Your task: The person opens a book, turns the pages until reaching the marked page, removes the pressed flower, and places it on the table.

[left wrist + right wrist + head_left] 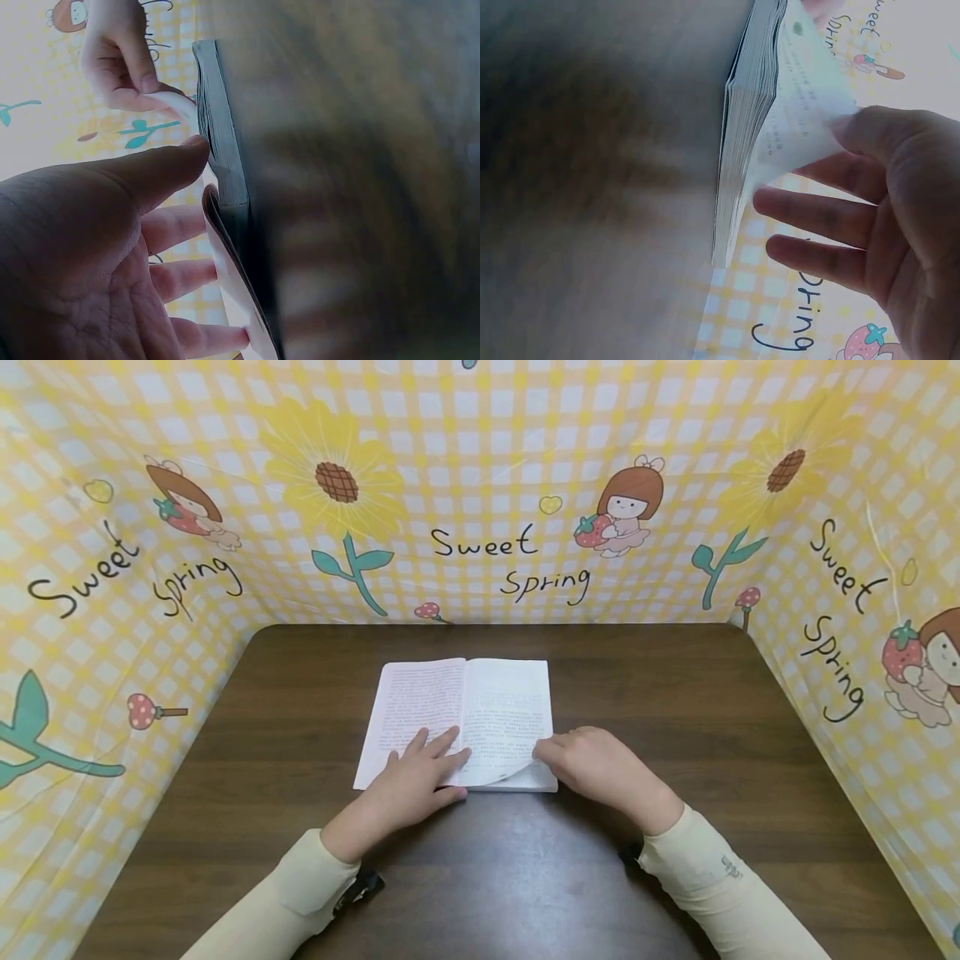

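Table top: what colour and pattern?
The table top is dark brown with wood grain; best seen in the head view.

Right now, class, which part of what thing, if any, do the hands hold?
The right hand pinches a page by its lower outer corner. The left hand rests, fingers spread, on the open book without gripping it.

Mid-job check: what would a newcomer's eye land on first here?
Probably the yellow-checked backdrop with its big sunflowers, around the table's back and sides. Next, the open book on the dark table: the right hand pinches a page by its near corner, while the left hand rests near the spine.
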Available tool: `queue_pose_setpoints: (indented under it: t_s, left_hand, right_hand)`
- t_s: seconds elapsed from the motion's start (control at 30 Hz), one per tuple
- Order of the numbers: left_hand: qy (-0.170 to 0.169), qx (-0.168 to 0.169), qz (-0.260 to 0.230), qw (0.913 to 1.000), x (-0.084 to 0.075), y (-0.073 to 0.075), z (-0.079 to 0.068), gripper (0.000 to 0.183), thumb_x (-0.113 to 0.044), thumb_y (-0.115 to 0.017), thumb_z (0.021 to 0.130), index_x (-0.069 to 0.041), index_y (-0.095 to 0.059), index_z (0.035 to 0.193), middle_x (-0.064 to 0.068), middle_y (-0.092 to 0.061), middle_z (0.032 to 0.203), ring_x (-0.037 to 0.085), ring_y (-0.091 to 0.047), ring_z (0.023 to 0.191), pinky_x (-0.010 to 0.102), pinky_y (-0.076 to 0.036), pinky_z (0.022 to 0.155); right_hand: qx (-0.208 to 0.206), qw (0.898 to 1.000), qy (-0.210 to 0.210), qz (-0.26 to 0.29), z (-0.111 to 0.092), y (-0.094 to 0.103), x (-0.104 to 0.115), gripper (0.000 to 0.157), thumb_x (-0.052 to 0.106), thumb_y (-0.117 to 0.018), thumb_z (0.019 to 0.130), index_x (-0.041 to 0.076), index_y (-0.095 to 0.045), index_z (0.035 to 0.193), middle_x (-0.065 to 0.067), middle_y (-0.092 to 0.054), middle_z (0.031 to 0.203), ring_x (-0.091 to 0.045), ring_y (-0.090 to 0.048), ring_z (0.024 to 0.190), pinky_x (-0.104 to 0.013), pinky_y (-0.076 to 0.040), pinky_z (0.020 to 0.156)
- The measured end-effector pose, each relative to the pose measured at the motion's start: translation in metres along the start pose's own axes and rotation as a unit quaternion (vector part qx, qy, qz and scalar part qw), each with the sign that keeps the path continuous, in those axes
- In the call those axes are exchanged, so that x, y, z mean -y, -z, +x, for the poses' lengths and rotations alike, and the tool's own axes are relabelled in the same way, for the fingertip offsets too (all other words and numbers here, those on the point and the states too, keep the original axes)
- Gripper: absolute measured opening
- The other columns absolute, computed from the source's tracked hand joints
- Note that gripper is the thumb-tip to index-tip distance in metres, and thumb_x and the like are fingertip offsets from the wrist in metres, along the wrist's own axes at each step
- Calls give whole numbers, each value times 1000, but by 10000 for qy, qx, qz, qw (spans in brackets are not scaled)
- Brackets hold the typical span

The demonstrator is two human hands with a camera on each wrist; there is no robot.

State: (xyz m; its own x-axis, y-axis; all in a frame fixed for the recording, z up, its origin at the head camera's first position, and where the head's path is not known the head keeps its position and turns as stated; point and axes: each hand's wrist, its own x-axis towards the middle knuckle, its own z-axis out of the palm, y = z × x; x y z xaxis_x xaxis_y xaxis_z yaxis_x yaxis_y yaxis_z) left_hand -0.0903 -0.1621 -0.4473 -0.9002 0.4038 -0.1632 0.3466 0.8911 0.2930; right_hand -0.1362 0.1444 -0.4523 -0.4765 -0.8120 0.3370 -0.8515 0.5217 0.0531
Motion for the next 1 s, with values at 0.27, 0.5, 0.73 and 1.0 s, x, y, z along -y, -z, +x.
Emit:
queue_pose_setpoints:
  t_s: [0.27, 0.5, 0.73, 1.0]
  left_hand:
    - [128, -118, 71, 9998, -3, -2, 0, 62, -53, -68, 95, -27, -54, 150, 2, -31, 168, 48, -25, 152, 83, -30, 102]
    - [226, -316, 3, 9992, -5, -3, 1, 57, -52, -67, 96, -27, -59, 147, 3, -36, 166, 48, -29, 151, 82, -31, 102]
    - [208, -430, 38, 9988, -4, -3, 1, 48, -43, -64, 100, -27, -61, 145, 3, -38, 165, 48, -32, 149, 82, -33, 100]
    - [325, -382, -46, 9987, -4, -3, 3, 44, -35, -59, 103, -24, -60, 145, 2, -39, 164, 46, -30, 150, 82, -32, 102]
  right_hand:
    - [-446, 9987, 70, -216, 2, 9, 2, 16, 5, -69, 92, 15, -72, 105, 3, -77, 101, -15, -72, 82, -32, -58, 73]
    - [-550, 9974, 223, -405, 3, 15, 4, 27, 10, -76, 91, 16, -74, 117, -3, -75, 123, -27, -72, 114, -42, -57, 96]
    - [-921, 9924, 615, -535, 3, 18, 2, 41, 4, -79, 84, 12, -72, 123, -6, -73, 127, -29, -67, 122, -44, -52, 104]
    - [-1016, 9935, 312, -418, 3, 21, -3, 45, 21, -60, 102, 13, -57, 146, -9, -61, 146, -31, -57, 135, -49, -43, 113]
